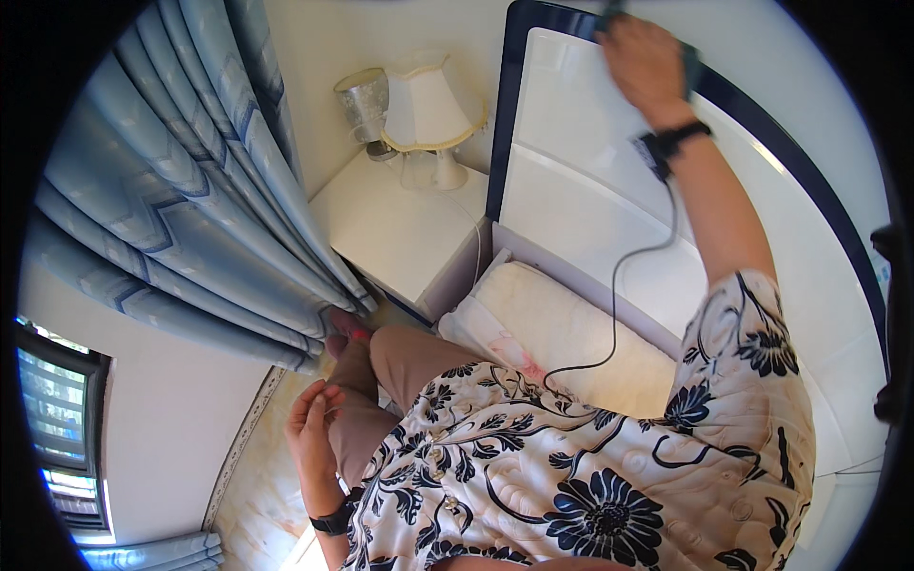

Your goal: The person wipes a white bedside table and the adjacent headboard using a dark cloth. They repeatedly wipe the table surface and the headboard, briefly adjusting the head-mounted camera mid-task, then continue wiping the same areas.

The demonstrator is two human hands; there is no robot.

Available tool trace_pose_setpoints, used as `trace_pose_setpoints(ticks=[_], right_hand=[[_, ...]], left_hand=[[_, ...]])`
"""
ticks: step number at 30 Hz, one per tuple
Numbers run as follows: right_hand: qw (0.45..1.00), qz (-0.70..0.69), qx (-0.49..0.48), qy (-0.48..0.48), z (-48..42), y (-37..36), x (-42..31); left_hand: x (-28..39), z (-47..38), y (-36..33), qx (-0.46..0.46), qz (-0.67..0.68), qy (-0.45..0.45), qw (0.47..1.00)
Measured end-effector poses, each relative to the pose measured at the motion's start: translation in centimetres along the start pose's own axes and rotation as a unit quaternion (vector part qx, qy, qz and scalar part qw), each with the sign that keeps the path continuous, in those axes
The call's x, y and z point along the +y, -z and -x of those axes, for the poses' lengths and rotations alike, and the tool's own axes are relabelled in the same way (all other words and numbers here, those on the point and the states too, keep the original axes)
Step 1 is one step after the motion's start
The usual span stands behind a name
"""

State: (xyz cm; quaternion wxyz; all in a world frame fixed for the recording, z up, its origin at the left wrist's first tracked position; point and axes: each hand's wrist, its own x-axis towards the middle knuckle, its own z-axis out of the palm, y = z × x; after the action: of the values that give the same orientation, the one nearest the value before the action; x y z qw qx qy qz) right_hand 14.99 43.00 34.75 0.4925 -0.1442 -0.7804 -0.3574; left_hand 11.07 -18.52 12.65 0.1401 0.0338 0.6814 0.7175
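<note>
My right hand (646,64) is stretched up to the top edge of a white headboard (571,107) with a dark blue rim. It presses a dark green cloth (690,68) against that rim; the cloth shows on both sides of the hand. My left hand (313,414) hangs beside my thigh at the lower left, fingers loosely curled and holding nothing. Each wrist wears a black strap, and a cable (615,300) runs from the right one to my patterned shirt.
A white bedside table (393,228) bears a table lamp (428,107) with a cream shade and a silver-shaded lamp (363,100). A pale cushioned bed surface (571,321) lies below the headboard. Blue curtains (193,193) hang at the left, near a window (61,428).
</note>
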Motion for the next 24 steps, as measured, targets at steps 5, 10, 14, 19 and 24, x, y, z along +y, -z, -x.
trace_pose_setpoints(ticks=[5,10,14,19,24], right_hand=[[0.985,0.172,0.013,-0.008,10.9,9.7,14.1],[0.95,0.303,-0.031,-0.069,21.5,21.8,28.7],[0.928,0.344,-0.035,-0.14,26.3,27.1,35.0],[0.934,0.339,-0.02,-0.111,22.3,26.0,33.1],[0.984,0.173,-0.022,0.034,11.1,16.0,21.2]], left_hand=[[-0.9,-1.7,-0.5,-0.026,-0.008,0.023,0.999],[-0.4,-4.5,-3.2,-0.073,0.01,0.055,0.996],[0.2,-5.8,-5.0,-0.138,0.008,0.039,0.99],[-0.5,-6.3,-4.9,-0.15,0.014,0.031,0.988],[-0.6,-6.2,-4.4,-0.148,-0.003,0.055,0.987]])
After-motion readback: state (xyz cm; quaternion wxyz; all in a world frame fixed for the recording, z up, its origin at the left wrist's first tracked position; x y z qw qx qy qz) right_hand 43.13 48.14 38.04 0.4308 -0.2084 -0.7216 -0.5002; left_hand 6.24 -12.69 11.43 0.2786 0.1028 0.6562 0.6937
